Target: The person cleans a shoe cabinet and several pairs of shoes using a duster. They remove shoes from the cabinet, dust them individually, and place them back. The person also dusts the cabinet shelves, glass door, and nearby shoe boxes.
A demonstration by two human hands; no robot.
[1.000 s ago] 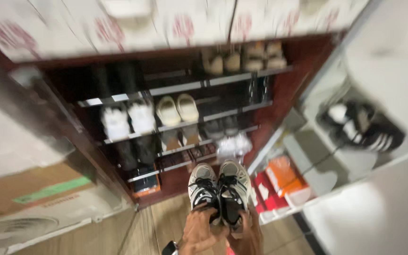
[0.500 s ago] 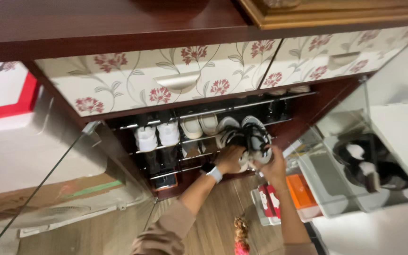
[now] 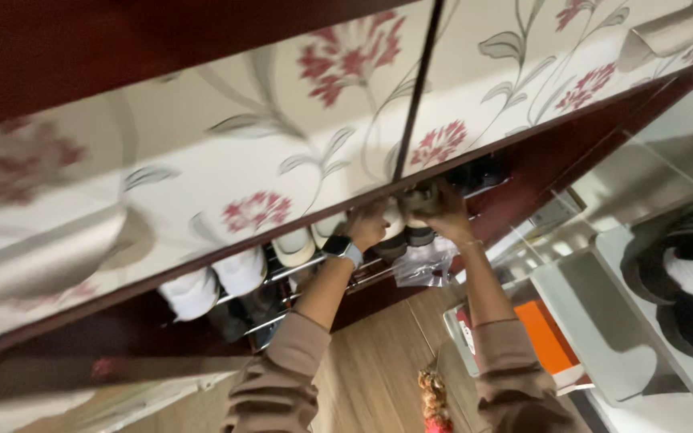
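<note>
Dark-and-white trainers (image 3: 412,231) going onto an upper rail of the shoe cabinet

Head view: left hand (image 3: 367,227) and right hand (image 3: 443,210) are both closed round the trainers, pressed together as a pair so they slide in under the floral drawer front (image 3: 282,160), which hides the toes. White shoes (image 3: 218,281) fill the rail's left end; a clear plastic bag (image 3: 427,265) hangs just below, an orange box (image 3: 547,337) lower right

Cream drawer fronts with red flower print (image 3: 282,152) fill the top of a dark red-brown wooden shoe cabinet (image 3: 74,48). Below, white shoes (image 3: 218,281) sit on chrome rack rails (image 3: 282,273). An orange box (image 3: 545,337) lies beside wood-plank flooring (image 3: 378,369).
</note>
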